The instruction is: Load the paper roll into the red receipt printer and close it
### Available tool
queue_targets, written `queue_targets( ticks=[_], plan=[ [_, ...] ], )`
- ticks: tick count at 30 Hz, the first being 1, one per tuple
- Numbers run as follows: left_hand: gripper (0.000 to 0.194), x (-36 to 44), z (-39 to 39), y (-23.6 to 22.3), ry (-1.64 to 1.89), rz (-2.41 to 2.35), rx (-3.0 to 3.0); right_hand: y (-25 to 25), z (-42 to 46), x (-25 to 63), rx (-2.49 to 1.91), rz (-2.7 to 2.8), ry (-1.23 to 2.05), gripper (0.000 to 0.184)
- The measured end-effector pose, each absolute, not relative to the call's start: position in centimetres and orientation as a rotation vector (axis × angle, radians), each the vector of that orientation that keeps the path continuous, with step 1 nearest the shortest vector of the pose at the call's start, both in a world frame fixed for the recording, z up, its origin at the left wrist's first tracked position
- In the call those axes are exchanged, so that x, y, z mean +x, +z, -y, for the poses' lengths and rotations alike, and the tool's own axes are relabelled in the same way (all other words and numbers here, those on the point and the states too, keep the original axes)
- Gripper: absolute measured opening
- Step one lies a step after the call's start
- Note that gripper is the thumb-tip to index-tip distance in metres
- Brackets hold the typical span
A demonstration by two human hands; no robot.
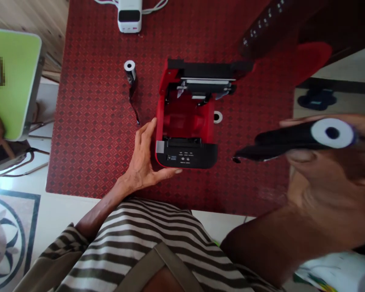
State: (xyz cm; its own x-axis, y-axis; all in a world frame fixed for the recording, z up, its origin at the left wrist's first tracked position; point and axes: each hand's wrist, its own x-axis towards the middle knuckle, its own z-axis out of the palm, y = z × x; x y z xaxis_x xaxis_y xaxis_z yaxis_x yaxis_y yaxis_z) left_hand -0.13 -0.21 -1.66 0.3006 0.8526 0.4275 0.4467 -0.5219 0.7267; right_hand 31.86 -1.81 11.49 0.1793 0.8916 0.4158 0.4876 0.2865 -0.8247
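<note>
A red and black printer (187,121) stands open on the red patterned cloth (94,134), its lid tipped back and its inner bay bare. My left hand (144,156) rests against the printer's near left corner, fingers spread along its side and thumb under the front. My right hand (325,162) is raised close to the camera at the right, closed round a black roll with a white core (331,133); a dark strip trails from it toward the printer.
A second small roll with a white core (129,69) lies left of the printer, a black ribbon trailing from it. A white ring (217,117) lies right of the printer. A white device (129,15) sits at the far edge. A green chair (13,81) stands left.
</note>
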Motion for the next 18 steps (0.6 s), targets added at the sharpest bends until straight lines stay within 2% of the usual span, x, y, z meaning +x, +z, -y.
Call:
queue_targets(
  ticks=[3,8,12,18],
  plan=[
    [0.150,-0.4,0.1,-1.7,1.118,-1.189,2.123,7.1,2.7,33.3,-1.375,1.236,0.548,0.035],
    [0.155,-1.2,-0.2,-1.9,1.075,-1.213,2.124,1.8,2.9,32.6,-1.489,1.312,0.863,0.031],
    [0.150,-1.6,-0.4,-2.0,1.088,-1.194,2.126,1.1,2.6,31.6,-1.513,1.455,0.953,0.035],
    [0.156,-1.9,-0.5,-1.5,1.067,-1.182,2.145,1.3,3.1,32.6,-1.556,1.611,0.957,0.041]
  ],
)
